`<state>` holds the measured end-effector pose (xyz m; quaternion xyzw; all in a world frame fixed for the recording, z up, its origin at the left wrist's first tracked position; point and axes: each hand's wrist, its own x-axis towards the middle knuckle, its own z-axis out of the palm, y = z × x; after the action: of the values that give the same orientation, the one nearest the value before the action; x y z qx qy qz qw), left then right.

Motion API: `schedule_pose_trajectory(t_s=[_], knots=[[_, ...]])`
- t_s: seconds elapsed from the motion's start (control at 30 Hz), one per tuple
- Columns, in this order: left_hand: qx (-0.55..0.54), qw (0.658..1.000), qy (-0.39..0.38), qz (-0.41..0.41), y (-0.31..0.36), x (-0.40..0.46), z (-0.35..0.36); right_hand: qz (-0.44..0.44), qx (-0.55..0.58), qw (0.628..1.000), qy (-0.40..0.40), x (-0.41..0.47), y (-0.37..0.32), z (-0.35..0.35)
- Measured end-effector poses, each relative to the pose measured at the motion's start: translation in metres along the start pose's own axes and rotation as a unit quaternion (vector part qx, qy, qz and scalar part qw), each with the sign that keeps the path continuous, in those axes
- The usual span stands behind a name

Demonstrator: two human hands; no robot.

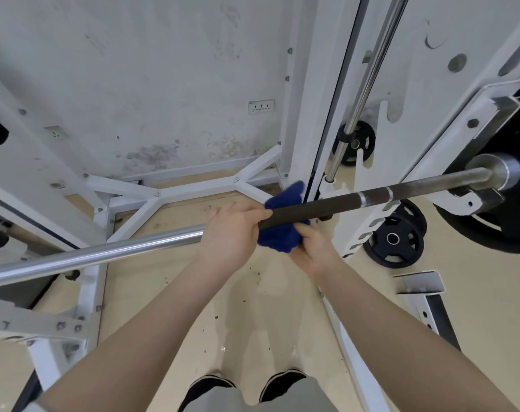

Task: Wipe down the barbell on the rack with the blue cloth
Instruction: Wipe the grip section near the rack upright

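We see the barbell [321, 203] lying across the white rack [300, 84], its right end resting in a hook beside a black plate. The left hand [232, 230] wraps its fingers over the bar where the polished section meets the dark knurled one. The right hand [312, 248], just below the bar, clamps its fingers on the blue cloth [278, 236], which is bunched around the knurled section.

Both hands, left [232, 233] and right [313, 251], grip blue cloth [279, 236] around barbell [327, 203].
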<state>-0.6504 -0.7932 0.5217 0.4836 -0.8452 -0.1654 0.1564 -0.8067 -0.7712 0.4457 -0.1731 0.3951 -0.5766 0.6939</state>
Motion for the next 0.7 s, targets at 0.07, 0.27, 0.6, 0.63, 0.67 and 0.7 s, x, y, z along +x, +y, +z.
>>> schedule_pose_trajectory(t_s=[0.07, 0.27, 0.6, 0.63, 0.67, 0.7], knots=[[-0.001, 1.000, -0.004, -0.004, -0.009, -0.004, -0.006, 0.026, -0.006, 0.999, -0.019, 0.000, 0.012, 0.017], [0.002, 0.998, 0.063, -0.008, -0.040, -0.018, -0.021, -0.039, 0.030, 0.999, 0.010, -0.010, -0.005, 0.013], [0.010, 0.997, 0.023, 0.069, -0.063, -0.033, -0.025, 0.106, -0.104, 0.989, 0.011, -0.019, 0.046, 0.050], [0.002, 0.996, 0.026, 0.084, -0.065, -0.035, -0.024, 0.124, -0.117, 0.985, 0.038, -0.026, 0.044, 0.041], [-0.005, 0.994, 0.025, 0.109, -0.065, -0.039, -0.023, 0.141, -0.108, 0.982, 0.061, -0.033, 0.042, 0.033], [-0.007, 0.990, 0.024, 0.136, -0.064, -0.044, -0.020, 0.154, -0.090, 0.981, 0.074, -0.042, 0.041, 0.025]])
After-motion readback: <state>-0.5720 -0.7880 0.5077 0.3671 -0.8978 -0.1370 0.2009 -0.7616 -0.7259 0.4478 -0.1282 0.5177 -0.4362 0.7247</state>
